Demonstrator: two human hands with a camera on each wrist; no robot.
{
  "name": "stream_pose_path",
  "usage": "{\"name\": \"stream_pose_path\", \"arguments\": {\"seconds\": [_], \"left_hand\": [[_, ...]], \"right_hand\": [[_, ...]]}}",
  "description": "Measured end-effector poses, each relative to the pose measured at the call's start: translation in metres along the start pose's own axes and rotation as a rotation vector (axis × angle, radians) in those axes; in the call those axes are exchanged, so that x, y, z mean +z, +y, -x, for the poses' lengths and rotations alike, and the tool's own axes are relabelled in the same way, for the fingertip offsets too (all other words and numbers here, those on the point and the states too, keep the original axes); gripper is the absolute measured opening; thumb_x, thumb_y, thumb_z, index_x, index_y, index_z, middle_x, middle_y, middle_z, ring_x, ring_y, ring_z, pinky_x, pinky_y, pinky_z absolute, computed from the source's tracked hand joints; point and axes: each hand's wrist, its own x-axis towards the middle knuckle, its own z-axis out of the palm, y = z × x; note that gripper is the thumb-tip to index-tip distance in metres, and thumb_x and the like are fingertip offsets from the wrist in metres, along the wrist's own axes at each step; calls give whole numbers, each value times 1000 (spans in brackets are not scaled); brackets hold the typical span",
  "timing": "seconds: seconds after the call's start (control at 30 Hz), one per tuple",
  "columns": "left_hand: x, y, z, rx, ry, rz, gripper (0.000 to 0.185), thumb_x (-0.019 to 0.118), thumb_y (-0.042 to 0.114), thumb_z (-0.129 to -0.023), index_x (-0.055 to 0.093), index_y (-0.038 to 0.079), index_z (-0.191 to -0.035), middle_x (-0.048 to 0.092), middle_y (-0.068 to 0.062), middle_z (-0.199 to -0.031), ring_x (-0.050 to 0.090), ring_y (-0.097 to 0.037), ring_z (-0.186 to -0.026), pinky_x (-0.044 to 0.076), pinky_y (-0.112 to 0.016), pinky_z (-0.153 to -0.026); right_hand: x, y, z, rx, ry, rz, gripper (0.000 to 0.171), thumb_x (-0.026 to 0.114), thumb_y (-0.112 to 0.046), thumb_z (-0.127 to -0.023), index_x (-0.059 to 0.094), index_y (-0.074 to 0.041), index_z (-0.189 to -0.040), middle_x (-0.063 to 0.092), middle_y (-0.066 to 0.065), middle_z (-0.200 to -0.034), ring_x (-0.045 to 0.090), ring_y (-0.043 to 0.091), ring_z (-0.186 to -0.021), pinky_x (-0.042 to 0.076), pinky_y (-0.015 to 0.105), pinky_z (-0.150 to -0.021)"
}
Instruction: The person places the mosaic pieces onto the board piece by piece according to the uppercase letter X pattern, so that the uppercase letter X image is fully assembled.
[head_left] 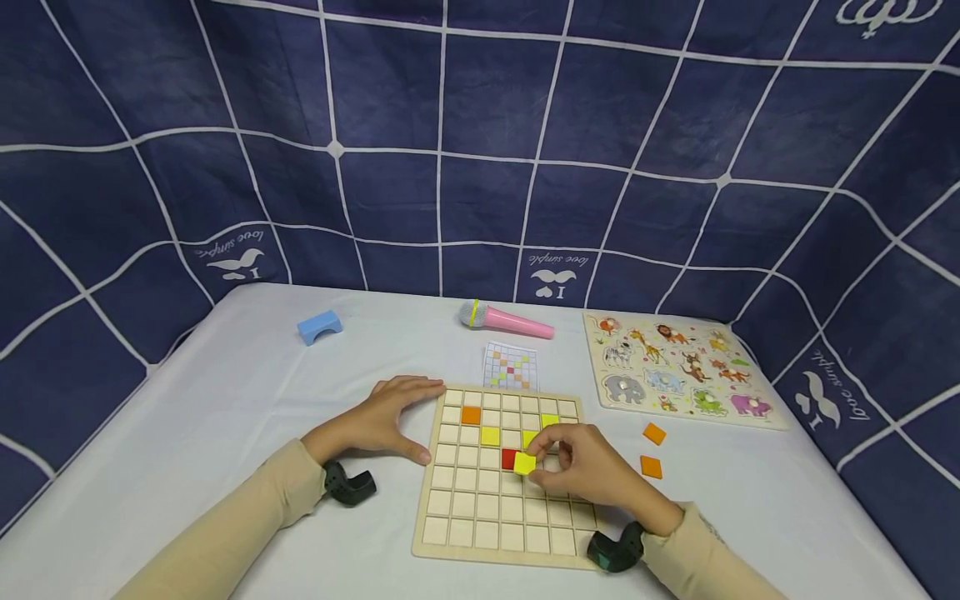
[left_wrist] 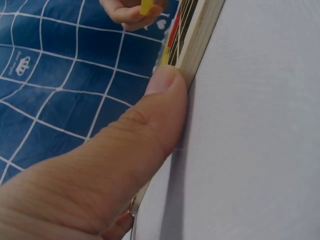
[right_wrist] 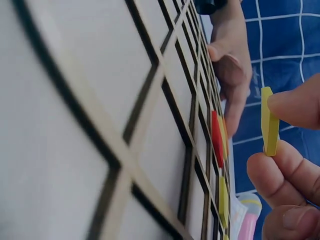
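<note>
A wooden grid board (head_left: 462, 505) lies on the white-covered table. Between thumb and fingers, my right hand (head_left: 588, 465) pinches a yellow square tile (head_left: 524, 463), held over the board beside a red tile (head_left: 508, 459). The right wrist view shows that yellow tile (right_wrist: 270, 122) edge-on, above the grid. My left hand (head_left: 381, 421) rests at the board's left edge with fingers extended; in the left wrist view its thumb (left_wrist: 145, 117) touches the rim. Set in the grid are an orange tile (head_left: 470, 415) and several yellow tiles (head_left: 490, 436), one partly hidden by the right hand.
Behind the board lies a printed card (head_left: 511, 365) with a coloured grid, and a pink toy microphone (head_left: 517, 322) beyond it. Two orange tiles (head_left: 651, 467) lie to the right, below an animal puzzle board (head_left: 675, 367). A blue arch block (head_left: 320, 327) sits back left.
</note>
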Motion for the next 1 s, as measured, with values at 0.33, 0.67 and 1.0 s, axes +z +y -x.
{"name": "stream_pose_path", "arguments": {"seconds": [0.33, 0.67, 1.0], "left_hand": [[0, 1, 0, 5, 7, -5, 108, 100, 44, -72, 52, 5, -160, 48, -15, -166, 35, -43, -154, 24, -68, -119], [0, 1, 0, -3, 3, -9, 108, 100, 45, -72, 52, 5, -160, 48, -15, -166, 35, -43, -155, 24, -68, -119], [2, -2, -1, -13, 6, -3, 109, 101, 45, -71, 52, 7, -160, 48, -14, -166, 35, -42, -155, 22, -69, -120]], "right_hand": [[12, -11, -7, -31, -35, 71, 17, 91, -12, -86, 78, -12, -97, 70, -10, -86, 46, 0, -57, 44, 22, -56], [26, -21, -16, -19, -51, 164, 19, 91, -11, -81, 76, -17, -92, 69, -12, -83, 51, 0, -67, 45, 22, -64], [33, -29, -26, -41, -74, 274, 21, 92, -12, -80, 74, -19, -88, 58, -14, -77, 52, 0, -72, 45, 24, -70]]}}
